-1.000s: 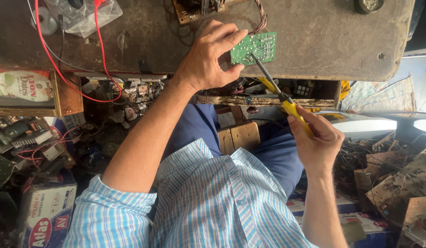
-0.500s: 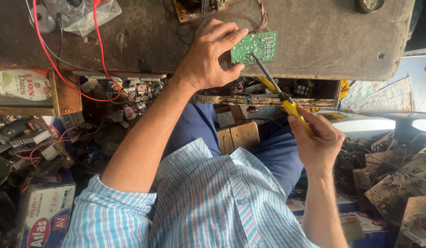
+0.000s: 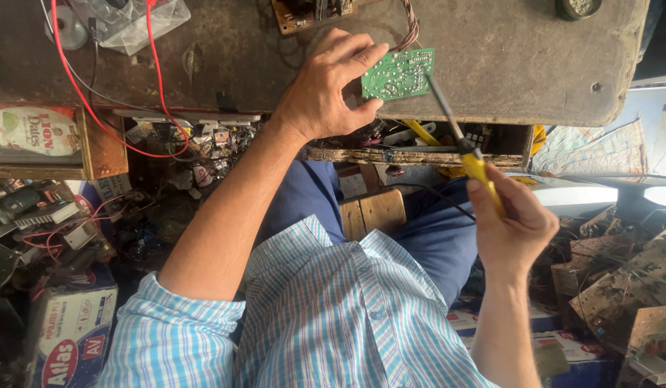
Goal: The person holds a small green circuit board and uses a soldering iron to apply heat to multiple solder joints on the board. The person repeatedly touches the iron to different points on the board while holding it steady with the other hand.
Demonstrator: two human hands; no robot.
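A wooden drawer point(image 3: 419, 154) of parts sits open below. My left hand point(image 3: 325, 90) pinches the green circuit board point(image 3: 397, 74); my right hand point(image 3: 516, 223) grips a yellow soldering iron point(image 3: 462, 144), tip on the board.

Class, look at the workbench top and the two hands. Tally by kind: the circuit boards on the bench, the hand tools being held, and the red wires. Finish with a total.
Circuit boards: 2, the green circuit board under the left hand and a brown board at the bench's far edge
Held tools: 1, the yellow-handled soldering iron in the right hand
Red wires: 2
Total: 5
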